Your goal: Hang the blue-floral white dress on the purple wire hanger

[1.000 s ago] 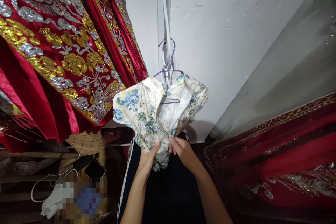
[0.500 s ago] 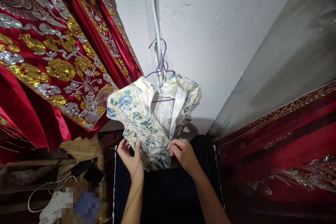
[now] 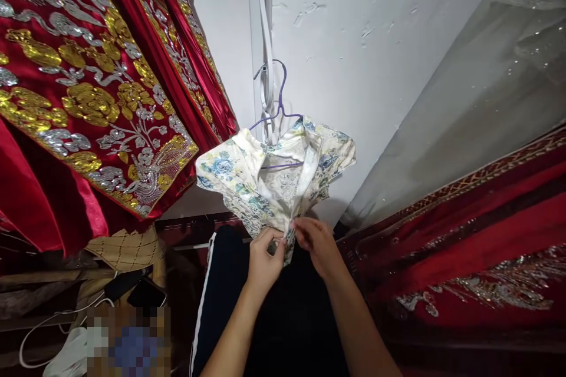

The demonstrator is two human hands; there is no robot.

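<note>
A short-sleeved cream garment with blue and green flowers, looking like a blouse or dress, hangs by its shoulders on a purple wire hanger. Its front is open at the neck, and the edges converge lower down. There my left hand pinches the fabric between thumb and fingers. My right hand grips the right front edge just beside it, fingertips closed on the cloth. Whether a button or other fastener lies under the fingers is hidden. The hanger hook catches on a white strap against the wall.
Red cloth with gold and silver embroidery hangs at the left. Sheer greyish fabric and red sequinned cloth flank the right. Lower left are a phone, a white cable and a tan quilted item. Dark-clothed legs lie below.
My left hand has moved right, from the garment's left side to the front edges, and closed on the cloth. My right hand stays at the front edge. The view has shifted slightly.
</note>
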